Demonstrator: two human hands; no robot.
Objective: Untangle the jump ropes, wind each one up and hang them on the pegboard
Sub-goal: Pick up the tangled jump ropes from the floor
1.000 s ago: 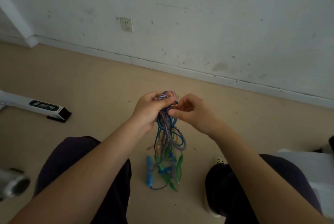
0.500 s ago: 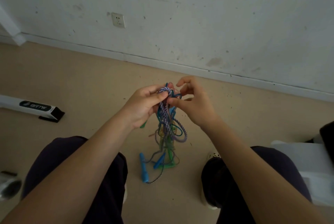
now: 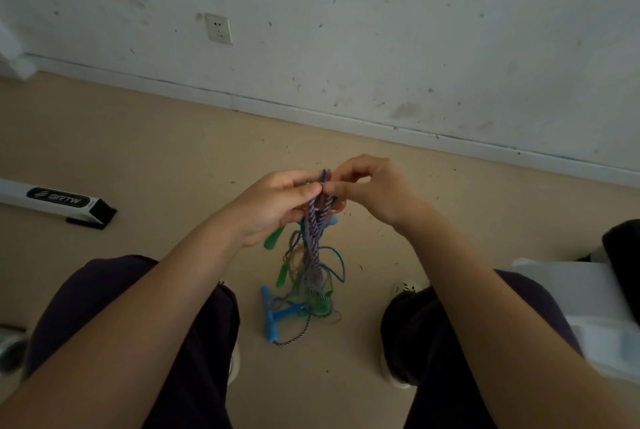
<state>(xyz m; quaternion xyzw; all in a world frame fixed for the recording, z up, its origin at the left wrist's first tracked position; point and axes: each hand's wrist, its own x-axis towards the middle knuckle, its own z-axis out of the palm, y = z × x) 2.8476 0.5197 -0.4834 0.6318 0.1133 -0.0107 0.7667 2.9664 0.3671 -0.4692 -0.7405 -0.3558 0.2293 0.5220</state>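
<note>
Both forearms are bare — no sleeves, watch or rings show on the left hand (image 3: 277, 203) or right hand (image 3: 374, 189). Dark trousers (image 3: 194, 342) (near-black, loose) cover both thighs; pale shoe (image 3: 407, 288) tips show below.

braided ropes (image 3: 316, 221), seemingly plastic handles (image 3: 268, 316)

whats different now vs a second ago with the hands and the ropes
The right hand has shifted its pinch to the very top of the jump rope tangle, its fingers arched over the blue loop. The low blue handles have spread apart on the floor. The left hand still grips the bundle; nothing is untangled yet.
</note>
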